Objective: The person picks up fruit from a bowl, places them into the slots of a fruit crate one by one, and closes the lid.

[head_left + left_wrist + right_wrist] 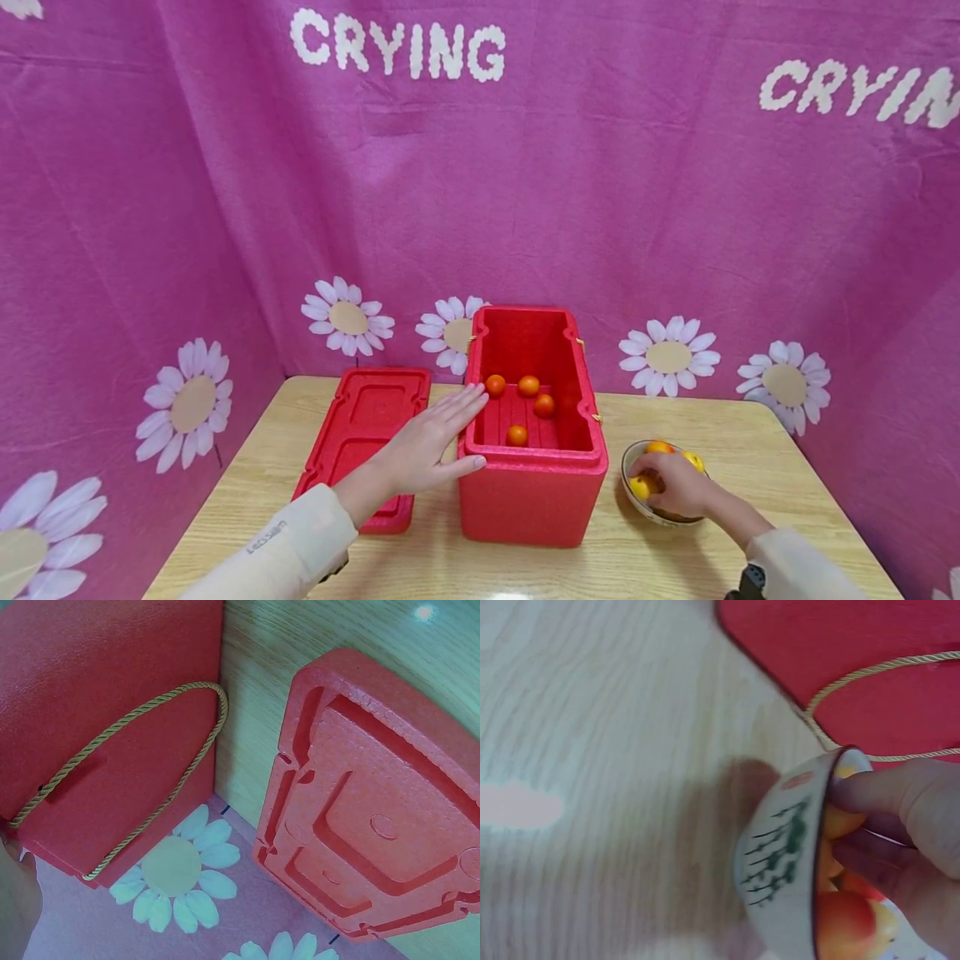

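Note:
My left hand (431,446) lies with straight fingers against the left rim of a red foam box (532,504), thumb spread toward its near corner. Inside the open box several small orange-red round fruits (517,436) rest on the ribbed floor. On the right, my right hand (681,483) reaches into a patterned bowl (780,862) of small yellow and red fruits. Its thumb and fingers close around a small yellow fruit (844,819) just inside the rim. Other fruits, one a red-blushed fruit (845,919), lie beneath the hand, which partly hides them.
A red foam lid (386,404) lies on the wooden table (247,500) left of the box. Gold rope handles (142,711) hang on the box's sides. A pink curtain (525,183) with daisies and lettering stands behind the table and at its sides.

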The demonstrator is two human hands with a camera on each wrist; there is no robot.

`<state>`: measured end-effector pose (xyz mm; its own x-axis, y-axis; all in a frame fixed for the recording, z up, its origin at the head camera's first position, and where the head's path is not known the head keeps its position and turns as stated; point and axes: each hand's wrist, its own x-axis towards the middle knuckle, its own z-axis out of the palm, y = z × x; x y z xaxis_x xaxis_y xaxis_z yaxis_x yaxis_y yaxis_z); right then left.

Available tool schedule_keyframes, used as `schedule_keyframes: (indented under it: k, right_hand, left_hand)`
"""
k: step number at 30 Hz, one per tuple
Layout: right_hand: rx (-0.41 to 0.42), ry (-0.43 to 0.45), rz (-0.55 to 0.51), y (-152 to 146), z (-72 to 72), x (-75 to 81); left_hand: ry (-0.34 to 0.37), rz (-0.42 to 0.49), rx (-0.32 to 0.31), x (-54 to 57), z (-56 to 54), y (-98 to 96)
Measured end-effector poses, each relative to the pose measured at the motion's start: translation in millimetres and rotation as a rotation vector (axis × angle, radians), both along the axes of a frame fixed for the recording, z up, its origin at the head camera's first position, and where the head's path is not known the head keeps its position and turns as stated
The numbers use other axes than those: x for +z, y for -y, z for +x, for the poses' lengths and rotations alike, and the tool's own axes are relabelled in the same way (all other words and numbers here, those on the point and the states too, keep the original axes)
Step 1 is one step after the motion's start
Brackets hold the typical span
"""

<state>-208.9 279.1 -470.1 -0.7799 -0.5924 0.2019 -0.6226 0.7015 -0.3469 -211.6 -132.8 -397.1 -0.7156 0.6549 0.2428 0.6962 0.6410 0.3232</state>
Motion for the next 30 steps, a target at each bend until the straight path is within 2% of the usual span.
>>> schedule_keyframes:
  k: [5, 7, 10, 24, 30]
  right_hand:
    - [-0.017, 0.096, -0.071, 0, -0.9, 13.6]
    - [-0.037, 0.155, -0.081, -1, -1.8, 19.3]
    - [-0.057, 0.197, -0.091, -4, -3.2, 25.2]
    - [-0.081, 0.31, -0.199, -14, -9.9, 42.9]
    - [-0.076, 0.309, -0.223, -16, -13.2, 50.8]
  left_hand:
    - [0.007, 0.0, 0.006, 0.2, 0.9, -0.4]
    - [0.009, 0.0, 0.007, -0.1, 1.3, -0.5]
    - [0.012, 0.0, 0.01, -0.9, 1.9, -0.7]
    - [-0.026, -0.001, -0.004, -2.1, 0.9, -0.8]
    - [-0.026, -0.003, 0.0, -1.3, 0.0, -1.2]
